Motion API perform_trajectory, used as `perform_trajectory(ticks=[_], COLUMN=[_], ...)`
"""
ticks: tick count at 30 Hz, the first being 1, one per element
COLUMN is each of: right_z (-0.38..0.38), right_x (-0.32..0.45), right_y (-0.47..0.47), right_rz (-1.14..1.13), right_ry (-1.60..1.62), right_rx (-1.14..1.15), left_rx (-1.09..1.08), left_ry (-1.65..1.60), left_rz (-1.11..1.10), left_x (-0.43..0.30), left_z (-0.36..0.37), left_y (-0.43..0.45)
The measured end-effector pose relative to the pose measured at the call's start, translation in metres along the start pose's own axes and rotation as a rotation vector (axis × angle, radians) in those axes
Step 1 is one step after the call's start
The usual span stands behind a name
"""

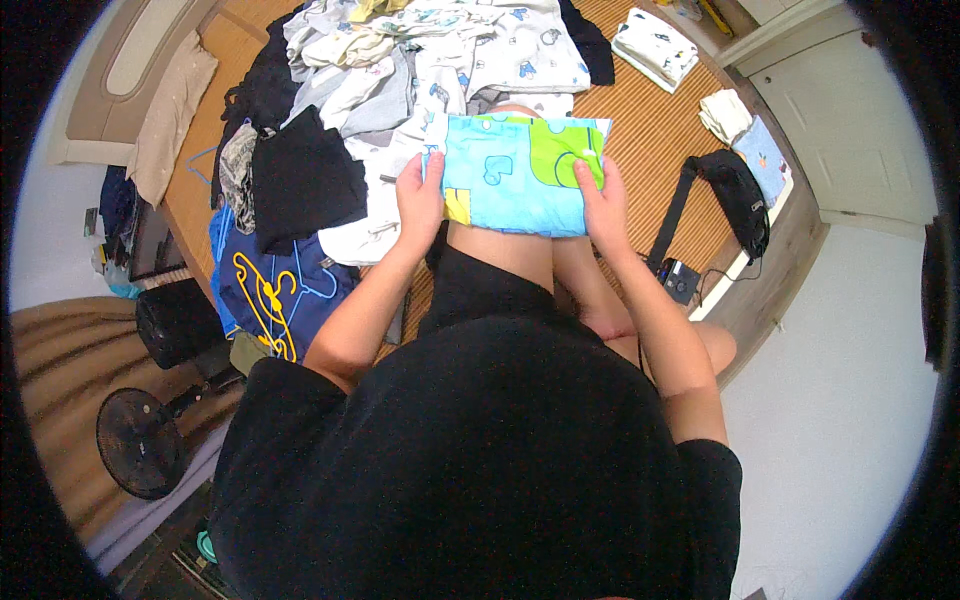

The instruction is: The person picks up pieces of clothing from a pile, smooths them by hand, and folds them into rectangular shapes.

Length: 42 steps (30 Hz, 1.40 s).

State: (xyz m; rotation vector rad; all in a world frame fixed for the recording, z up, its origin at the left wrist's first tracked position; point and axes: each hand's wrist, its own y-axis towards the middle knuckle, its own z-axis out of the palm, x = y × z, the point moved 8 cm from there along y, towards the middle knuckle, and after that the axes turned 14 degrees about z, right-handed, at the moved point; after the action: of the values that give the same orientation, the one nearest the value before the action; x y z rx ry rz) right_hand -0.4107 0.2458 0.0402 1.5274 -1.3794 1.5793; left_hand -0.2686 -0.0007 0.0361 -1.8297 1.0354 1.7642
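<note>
Above my lap, a folded light-blue printed cloth (pixel 510 176) with green and yellow patches is held at its two sides. My left hand (pixel 421 193) grips its left edge, thumb on top. At the right edge my right hand (pixel 602 196) holds it the same way, the fingers hidden underneath. Beyond it lies a heap of white and grey printed cloths (pixel 442 67). A black folded garment (pixel 307 180) rests to the left, beside a grey patterned cloth (pixel 238 176).
Yellow hangers (pixel 259 300) and blue hangers lie on a navy cloth (pixel 247 259) at left. To the right are a folded white printed cloth (pixel 654 49), a small cream cloth (pixel 725 116), a light-blue cloth (pixel 761 159), a black belt bag (pixel 731 195) and a black camera-like device (pixel 679 281).
</note>
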Motion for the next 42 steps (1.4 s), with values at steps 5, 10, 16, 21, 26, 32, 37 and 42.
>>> perform_trajectory(ticks=[5, 10, 16, 21, 26, 32, 37, 42], right_z=[-0.007, -0.001, 0.025, 0.066, 0.015, 0.011, -0.007, -0.14], right_x=[-0.005, -0.021, 0.097, 0.023, -0.062, -0.026, -0.003, 0.037], right_y=[0.003, 0.029, -0.03, 0.004, 0.03, -0.021, -0.012, 0.007], right_rz=[-0.045, -0.008, -0.578, -0.419, 0.214, 0.03, 0.299, 0.318], right_ry=[-0.148, -0.449, -0.689, -0.873, -0.278, 0.077, 0.247, 0.469], right_rx=[-0.095, -0.227, -0.256, -0.14, -0.016, 0.155, 0.272, -0.031], left_rx=[-0.061, -0.133, 0.128, 0.429, 0.224, 0.172, 0.128, 0.368], left_ry=[0.145, 0.399, 0.456, 0.63, 0.103, -0.382, -0.392, 0.154], left_rz=[0.107, 0.017, 0.731, 0.62, 0.006, -0.468, -0.342, -0.02], left_x=[-0.011, 0.066, -0.104, -0.023, 0.077, 0.039, -0.013, -0.039], left_z=[0.007, -0.016, 0.041, 0.09, 0.035, 0.042, 0.061, 0.12], left_y=[-0.001, -0.016, 0.008, 0.017, 0.03, 0.006, 0.046, 0.069])
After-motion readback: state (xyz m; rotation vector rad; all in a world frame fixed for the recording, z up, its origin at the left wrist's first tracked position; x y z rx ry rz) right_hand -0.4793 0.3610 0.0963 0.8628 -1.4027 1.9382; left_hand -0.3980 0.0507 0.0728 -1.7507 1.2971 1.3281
